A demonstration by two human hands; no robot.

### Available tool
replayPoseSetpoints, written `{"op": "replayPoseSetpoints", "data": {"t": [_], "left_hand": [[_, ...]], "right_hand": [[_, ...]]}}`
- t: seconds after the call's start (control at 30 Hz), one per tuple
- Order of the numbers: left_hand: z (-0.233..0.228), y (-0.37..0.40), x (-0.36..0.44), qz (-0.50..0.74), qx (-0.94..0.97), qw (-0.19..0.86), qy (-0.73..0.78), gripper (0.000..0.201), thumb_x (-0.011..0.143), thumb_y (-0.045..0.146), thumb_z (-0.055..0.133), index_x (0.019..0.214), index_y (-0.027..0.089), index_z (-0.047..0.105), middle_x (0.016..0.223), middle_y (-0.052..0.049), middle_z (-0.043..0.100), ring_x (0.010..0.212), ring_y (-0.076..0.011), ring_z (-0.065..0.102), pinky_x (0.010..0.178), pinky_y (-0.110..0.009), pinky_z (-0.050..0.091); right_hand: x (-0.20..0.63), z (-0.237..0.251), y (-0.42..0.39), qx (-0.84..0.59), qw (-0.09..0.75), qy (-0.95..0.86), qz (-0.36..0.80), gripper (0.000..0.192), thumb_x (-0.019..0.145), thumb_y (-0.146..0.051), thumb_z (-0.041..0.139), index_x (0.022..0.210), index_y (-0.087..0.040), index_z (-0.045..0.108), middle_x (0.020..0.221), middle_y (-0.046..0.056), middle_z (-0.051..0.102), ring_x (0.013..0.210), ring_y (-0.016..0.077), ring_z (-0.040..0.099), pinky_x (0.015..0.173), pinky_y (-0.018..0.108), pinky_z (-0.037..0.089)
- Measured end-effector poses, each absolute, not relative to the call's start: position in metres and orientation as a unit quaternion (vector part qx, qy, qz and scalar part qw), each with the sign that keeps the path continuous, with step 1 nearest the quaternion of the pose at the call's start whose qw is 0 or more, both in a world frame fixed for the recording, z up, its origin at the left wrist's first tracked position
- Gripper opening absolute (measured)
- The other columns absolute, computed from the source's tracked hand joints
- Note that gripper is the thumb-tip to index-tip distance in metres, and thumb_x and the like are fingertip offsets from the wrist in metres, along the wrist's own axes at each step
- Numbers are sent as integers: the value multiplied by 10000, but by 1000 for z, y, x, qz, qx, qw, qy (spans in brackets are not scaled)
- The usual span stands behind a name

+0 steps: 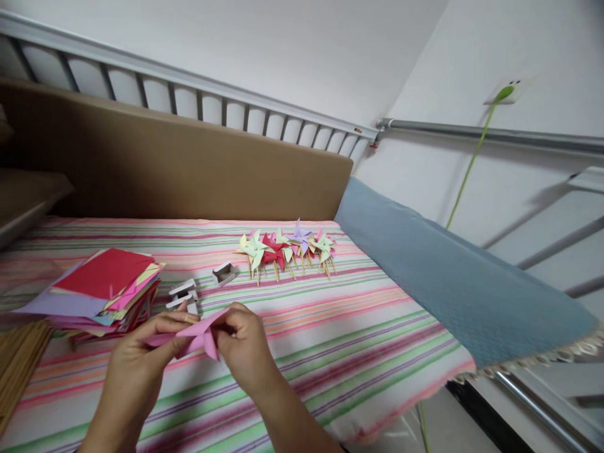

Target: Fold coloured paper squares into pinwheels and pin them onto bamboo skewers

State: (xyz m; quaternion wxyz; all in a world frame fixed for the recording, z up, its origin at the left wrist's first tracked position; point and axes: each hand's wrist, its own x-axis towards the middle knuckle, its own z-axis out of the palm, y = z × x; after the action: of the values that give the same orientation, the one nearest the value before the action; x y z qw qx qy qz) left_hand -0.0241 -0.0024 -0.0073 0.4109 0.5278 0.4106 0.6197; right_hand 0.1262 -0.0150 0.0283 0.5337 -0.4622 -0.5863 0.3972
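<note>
A pink paper pinwheel point(202, 336), with its folded blades standing up, is held just above the striped cloth. My left hand point(146, 352) pinches its left side between thumb and fingers. On the other side my right hand point(243, 343) closes on it, its fingertips partly hidden behind the paper. Behind my left hand lie small white boxes point(184, 292), and another small open box point(223, 274) sits further back. A stack of coloured paper sheets point(106, 277), red on top, is left of my hands.
Several finished pinwheels on sticks point(285, 248) lie bunched toward the back. Thin wooden sticks point(21, 365) are piled at the left edge. A brown padded board point(189, 170) borders the striped cloth point(358, 352); a blue cover point(448, 270) hangs at the right.
</note>
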Motion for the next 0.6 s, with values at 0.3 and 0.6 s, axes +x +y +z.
{"op": "replayPoseSetpoints", "data": {"t": [0.3, 0.6], "left_hand": [[1, 3, -41, 675, 333, 508, 419, 236, 577, 155, 761, 750, 166, 601, 675, 39, 622, 620, -85, 566, 582, -184, 440], [3, 4, -43, 692, 264, 540, 399, 416, 524, 129, 789, 913, 148, 641, 774, -7, 667, 691, -107, 600, 660, -220, 468]], "right_hand": [[143, 11, -6, -511, 405, -619, 438, 84, 694, -201, 626, 721, -182, 704, 730, 23, 649, 688, 155, 584, 639, 256, 443], [138, -10, -3, -523, 335, -673, 402, 91, 698, -225, 598, 668, -177, 670, 711, 14, 600, 622, 131, 555, 584, 236, 417]]}}
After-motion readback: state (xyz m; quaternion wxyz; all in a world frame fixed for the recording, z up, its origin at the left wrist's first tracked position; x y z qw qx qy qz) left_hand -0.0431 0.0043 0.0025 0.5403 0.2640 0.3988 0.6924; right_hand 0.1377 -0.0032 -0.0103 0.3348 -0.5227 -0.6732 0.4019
